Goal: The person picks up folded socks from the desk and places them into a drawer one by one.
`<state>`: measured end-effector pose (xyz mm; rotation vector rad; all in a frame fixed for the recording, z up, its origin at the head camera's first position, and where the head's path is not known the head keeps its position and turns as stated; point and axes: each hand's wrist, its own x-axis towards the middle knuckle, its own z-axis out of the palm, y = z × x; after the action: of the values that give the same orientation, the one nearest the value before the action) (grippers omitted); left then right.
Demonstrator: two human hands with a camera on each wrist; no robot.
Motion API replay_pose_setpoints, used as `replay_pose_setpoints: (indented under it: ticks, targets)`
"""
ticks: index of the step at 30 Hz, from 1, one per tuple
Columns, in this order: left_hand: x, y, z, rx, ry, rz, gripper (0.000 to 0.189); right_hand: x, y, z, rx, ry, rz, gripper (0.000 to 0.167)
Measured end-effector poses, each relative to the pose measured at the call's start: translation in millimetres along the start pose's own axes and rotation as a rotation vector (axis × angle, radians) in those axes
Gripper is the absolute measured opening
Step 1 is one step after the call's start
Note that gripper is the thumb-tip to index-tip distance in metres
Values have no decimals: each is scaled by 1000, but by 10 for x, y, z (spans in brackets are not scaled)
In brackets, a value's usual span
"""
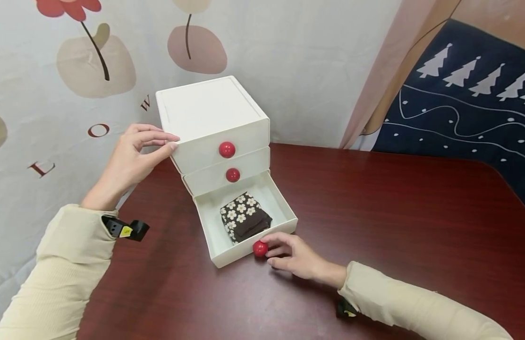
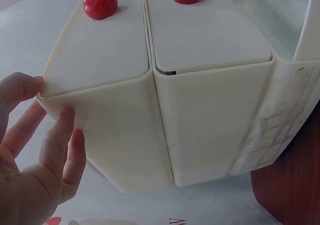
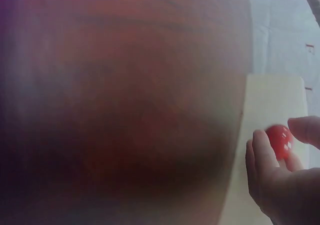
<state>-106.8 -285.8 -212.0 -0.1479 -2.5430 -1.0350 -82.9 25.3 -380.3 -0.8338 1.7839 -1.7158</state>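
Observation:
A white three-drawer unit with round red knobs stands on the table. Its bottom drawer is pulled out, while the upper two are closed. Inside that drawer lies a folded dark cloth item with white flowers. My left hand touches the unit's top left front corner, thumb at the front edge and the other fingers along the side. At the bottom drawer's red knob, my right hand has its fingers loosely spread around it. The right wrist view shows the thumb apart from the other fingers beside the knob.
The dark red table extends to the right of the unit. Behind it hangs a pale curtain with flower prints and letters. A navy cloth with white trees hangs at the back right.

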Motion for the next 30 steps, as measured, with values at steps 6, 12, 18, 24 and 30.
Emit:
replay_pose_setpoints:
  ticks: [6,12,18,24,30]
  targets:
    - [-8,2,-9,-24,-2,-5,24,30,21,83,82,45,24,36]
    - [-7,5,-8,-22,3,9,23,74,-23,118,122,112,118,32]
    - [-1,-5,-9,-20,1,5,24,154,8,114,111,147,74,30]
    - [-1,-11,-11,-21,2,-8,24,322,12,60,104,216,93,27]
    - [3,-10,0,-14,2,-14,24,509,4,36,114,253,138,25]
